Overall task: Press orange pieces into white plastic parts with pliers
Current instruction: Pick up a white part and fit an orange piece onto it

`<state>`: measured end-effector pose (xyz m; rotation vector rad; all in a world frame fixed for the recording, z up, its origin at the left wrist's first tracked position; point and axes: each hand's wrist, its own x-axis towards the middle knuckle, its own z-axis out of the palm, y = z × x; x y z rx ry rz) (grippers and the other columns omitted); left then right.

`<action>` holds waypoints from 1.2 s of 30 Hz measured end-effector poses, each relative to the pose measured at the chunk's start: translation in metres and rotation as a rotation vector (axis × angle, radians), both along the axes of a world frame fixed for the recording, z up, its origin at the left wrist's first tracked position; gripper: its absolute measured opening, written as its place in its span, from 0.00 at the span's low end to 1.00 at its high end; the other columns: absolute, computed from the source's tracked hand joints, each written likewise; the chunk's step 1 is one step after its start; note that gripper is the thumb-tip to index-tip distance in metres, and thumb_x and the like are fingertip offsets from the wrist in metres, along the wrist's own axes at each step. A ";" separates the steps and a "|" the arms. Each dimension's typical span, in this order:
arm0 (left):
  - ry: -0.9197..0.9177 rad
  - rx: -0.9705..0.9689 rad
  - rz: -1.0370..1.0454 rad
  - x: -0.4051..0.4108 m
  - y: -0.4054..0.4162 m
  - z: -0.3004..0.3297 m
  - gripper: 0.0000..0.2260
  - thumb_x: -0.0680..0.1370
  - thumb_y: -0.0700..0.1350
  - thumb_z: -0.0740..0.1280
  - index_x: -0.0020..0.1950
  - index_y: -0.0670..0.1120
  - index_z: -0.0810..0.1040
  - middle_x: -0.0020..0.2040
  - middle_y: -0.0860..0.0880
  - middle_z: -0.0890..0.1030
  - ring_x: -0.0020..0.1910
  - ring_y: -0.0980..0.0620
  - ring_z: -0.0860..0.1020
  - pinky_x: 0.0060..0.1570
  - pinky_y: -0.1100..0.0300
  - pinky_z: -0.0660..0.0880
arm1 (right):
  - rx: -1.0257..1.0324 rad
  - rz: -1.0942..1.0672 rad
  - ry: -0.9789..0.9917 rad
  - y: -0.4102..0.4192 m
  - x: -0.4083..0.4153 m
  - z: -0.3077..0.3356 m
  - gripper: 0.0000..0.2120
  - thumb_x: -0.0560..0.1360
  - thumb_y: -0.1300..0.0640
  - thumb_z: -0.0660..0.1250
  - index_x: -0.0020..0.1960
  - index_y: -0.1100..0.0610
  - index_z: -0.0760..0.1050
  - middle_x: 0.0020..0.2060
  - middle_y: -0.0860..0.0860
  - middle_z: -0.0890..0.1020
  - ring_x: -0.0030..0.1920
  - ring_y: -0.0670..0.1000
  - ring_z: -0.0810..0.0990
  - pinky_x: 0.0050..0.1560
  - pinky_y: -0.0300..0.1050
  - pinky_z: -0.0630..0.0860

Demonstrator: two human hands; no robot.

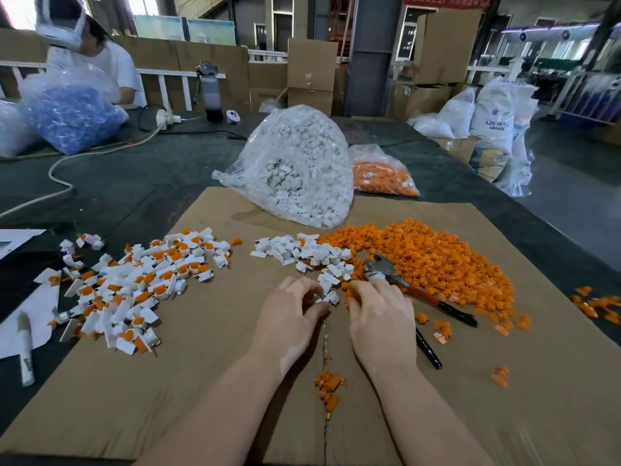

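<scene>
White, light, stiff moulded plastic parts (314, 255): left hand (289, 314) pinches one by its edges; right hand (379, 311) grip on small orange pieces (433, 257) unclear; red-handled pliers (413, 290) lie beside.

The cardboard sheet (235, 381) looks matt, brown and papery. White parts (312, 253) and orange pieces (437, 260) are smooth plastic. The pliers (381, 267) have dull grey metal heads and glossy black-and-red handles. A clear, shiny plastic bag (295, 163) crinkles.

bag of blue parts (72, 119), water bottle (211, 92), marker (26, 351), white sacks (494, 119)
</scene>
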<state>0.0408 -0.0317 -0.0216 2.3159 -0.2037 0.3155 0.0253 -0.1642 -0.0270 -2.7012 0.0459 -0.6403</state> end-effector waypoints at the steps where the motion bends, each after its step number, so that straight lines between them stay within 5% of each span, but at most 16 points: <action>1: 0.001 0.009 -0.005 0.000 0.000 0.000 0.08 0.75 0.46 0.69 0.54 0.49 0.79 0.44 0.57 0.71 0.44 0.59 0.71 0.41 0.73 0.61 | -0.016 0.001 -0.025 0.001 0.000 0.000 0.09 0.75 0.57 0.67 0.55 0.56 0.80 0.50 0.54 0.80 0.52 0.56 0.77 0.52 0.52 0.71; 7: -0.005 -0.066 -0.021 0.001 0.002 -0.001 0.06 0.77 0.41 0.67 0.53 0.48 0.79 0.44 0.57 0.74 0.44 0.58 0.72 0.40 0.76 0.64 | -0.098 0.018 -0.028 0.002 0.000 0.001 0.06 0.77 0.56 0.65 0.46 0.56 0.81 0.42 0.52 0.78 0.46 0.55 0.74 0.47 0.50 0.66; 13: 0.027 -0.111 -0.020 0.001 0.003 0.000 0.08 0.77 0.41 0.66 0.53 0.48 0.82 0.48 0.54 0.75 0.47 0.60 0.72 0.44 0.83 0.62 | -0.011 0.035 -0.197 0.002 -0.003 0.004 0.04 0.70 0.60 0.74 0.37 0.60 0.80 0.36 0.55 0.77 0.38 0.58 0.76 0.38 0.52 0.73; 17: 0.063 -0.117 -0.004 0.002 0.002 -0.001 0.10 0.71 0.45 0.73 0.51 0.51 0.80 0.44 0.60 0.69 0.41 0.63 0.72 0.41 0.81 0.65 | 0.017 0.063 -0.173 0.001 -0.003 0.003 0.04 0.72 0.62 0.71 0.38 0.60 0.80 0.34 0.54 0.78 0.38 0.57 0.77 0.39 0.51 0.74; 22: 0.036 -0.193 0.032 0.001 0.003 0.000 0.03 0.76 0.44 0.67 0.45 0.52 0.79 0.42 0.59 0.72 0.41 0.61 0.72 0.39 0.77 0.64 | 0.133 0.071 -0.134 0.001 -0.001 0.002 0.04 0.75 0.66 0.66 0.43 0.62 0.79 0.36 0.56 0.81 0.39 0.57 0.78 0.40 0.52 0.75; 26: 0.099 -0.342 0.017 -0.001 0.004 0.001 0.09 0.76 0.44 0.68 0.38 0.57 0.76 0.39 0.57 0.80 0.41 0.57 0.78 0.40 0.71 0.71 | 0.265 0.077 -0.195 -0.001 -0.004 0.005 0.03 0.75 0.63 0.67 0.45 0.59 0.80 0.39 0.51 0.82 0.42 0.50 0.78 0.42 0.39 0.69; 29: 0.112 -0.401 0.020 -0.002 0.005 0.001 0.10 0.76 0.42 0.68 0.38 0.55 0.76 0.37 0.53 0.80 0.39 0.56 0.79 0.42 0.65 0.74 | 0.345 0.148 -0.167 0.000 -0.005 0.007 0.03 0.75 0.60 0.68 0.45 0.58 0.80 0.39 0.49 0.80 0.43 0.48 0.77 0.43 0.38 0.69; 36: 0.175 -0.518 -0.042 -0.003 0.005 0.003 0.07 0.75 0.38 0.68 0.40 0.49 0.77 0.32 0.51 0.80 0.31 0.60 0.78 0.35 0.68 0.73 | 0.272 0.238 -0.107 0.002 -0.006 0.007 0.04 0.74 0.57 0.68 0.41 0.57 0.78 0.35 0.46 0.79 0.39 0.47 0.75 0.42 0.42 0.69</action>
